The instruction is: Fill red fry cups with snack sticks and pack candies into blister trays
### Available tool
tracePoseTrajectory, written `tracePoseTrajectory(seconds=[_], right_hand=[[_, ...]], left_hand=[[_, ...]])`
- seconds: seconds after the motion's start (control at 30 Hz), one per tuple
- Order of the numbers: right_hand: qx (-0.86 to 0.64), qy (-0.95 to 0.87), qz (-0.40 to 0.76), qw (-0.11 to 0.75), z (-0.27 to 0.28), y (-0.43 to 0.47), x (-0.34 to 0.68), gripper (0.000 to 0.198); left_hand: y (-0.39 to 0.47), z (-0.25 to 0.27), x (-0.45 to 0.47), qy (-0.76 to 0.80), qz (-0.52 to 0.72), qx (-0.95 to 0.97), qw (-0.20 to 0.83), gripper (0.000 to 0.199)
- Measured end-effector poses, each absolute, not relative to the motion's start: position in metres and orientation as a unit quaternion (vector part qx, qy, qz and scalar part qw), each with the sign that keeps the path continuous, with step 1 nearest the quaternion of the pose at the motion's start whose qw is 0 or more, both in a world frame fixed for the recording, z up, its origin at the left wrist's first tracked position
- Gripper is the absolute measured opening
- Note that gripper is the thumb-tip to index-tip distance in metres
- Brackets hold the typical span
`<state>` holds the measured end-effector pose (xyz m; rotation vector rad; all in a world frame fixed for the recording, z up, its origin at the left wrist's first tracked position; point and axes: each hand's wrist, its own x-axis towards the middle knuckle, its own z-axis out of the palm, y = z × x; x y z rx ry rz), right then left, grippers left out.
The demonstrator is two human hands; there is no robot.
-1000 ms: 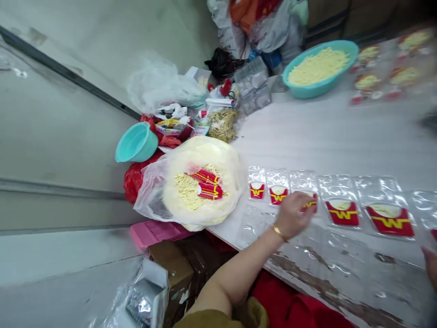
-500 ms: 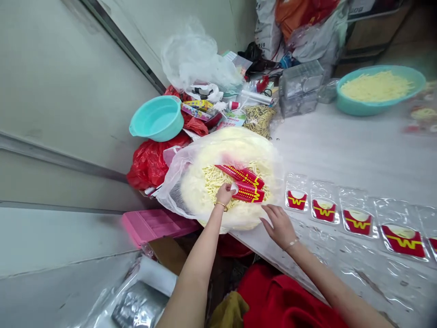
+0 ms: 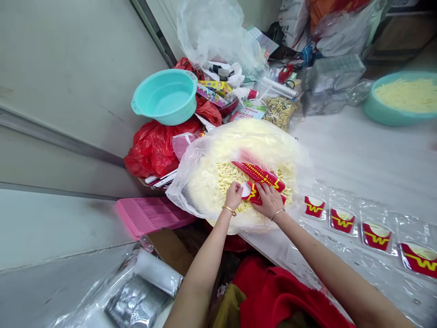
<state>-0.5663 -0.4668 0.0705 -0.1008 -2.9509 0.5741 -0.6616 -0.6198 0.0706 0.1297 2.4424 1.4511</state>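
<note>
Cartons (image 3: 261,175) in red and yellow lie in two groups on a heap of pale yellow pieces (image 3: 227,175), inside a large whitish plastic bag (image 3: 184,198) with its mouth wide open. The left hand (image 3: 233,195), with a gold bracelet (image 3: 229,210) at the wrist, comes in from the near left and pinches the white-edged left end of a red carton (image 3: 251,191) between thumb and fingers. The right hand (image 3: 269,199) lies palm down over the near group, its fingers slightly apart and reaching toward the far group; I cannot tell whether it grips anything. The two hands are close together, with the pinched carton between them.

To the right of the bag, on a white table (image 3: 344,150), clear packs (image 3: 314,207) stand out in a row that runs toward the near right, each with a red front and a yellow zigzag mark. At the far right is a turquoise bowl (image 3: 385,114) heaped with pale strips. On the left, a turquoise basin (image 3: 177,114) sits above a red plastic bag (image 3: 153,148), and nearer lies a pink tray (image 3: 153,214). Beyond the whitish bag is a pouch of yellowish and dark bits (image 3: 280,111), with stacked clear boxes (image 3: 336,75) to its right
</note>
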Motion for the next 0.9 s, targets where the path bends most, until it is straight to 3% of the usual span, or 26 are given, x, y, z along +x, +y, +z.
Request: tracePoseTrajectory(seconds=[0.13,0.3,0.47,0.6,0.7,0.8,0.9], right_hand=[[-0.034,-0.975,0.198,0.100,0.082,-0.475,-0.561,0.086],[-0.010,-0.939,0.322,0.124,0.091,-0.494,-0.545,0.085],[-0.071,-0.908,0.391,0.135,0.071,-0.492,-0.521,0.079],[-0.090,-0.901,0.404,0.129,0.057,-0.485,-0.508,0.078],[-0.096,-0.894,0.420,0.124,0.056,-0.481,-0.507,0.078],[-0.106,-0.888,0.432,0.115,0.059,-0.479,-0.510,0.079],[-0.109,-0.886,0.438,0.106,0.063,-0.477,-0.515,0.080]], left_hand=[[-0.644,0.090,-0.661,0.844,0.528,0.001,0.091,0.008],[-0.645,0.110,-0.649,0.798,0.529,0.125,0.258,0.018],[-0.615,0.101,-0.678,0.940,0.296,0.141,0.092,0.032],[-0.582,0.081,-0.695,0.979,0.161,0.108,0.065,0.046],[-0.574,0.074,-0.697,0.970,0.206,0.102,0.076,0.029],[-0.591,0.075,-0.699,0.923,0.363,0.067,0.110,0.008],[-0.621,0.080,-0.698,0.862,0.480,0.023,0.160,0.018]])
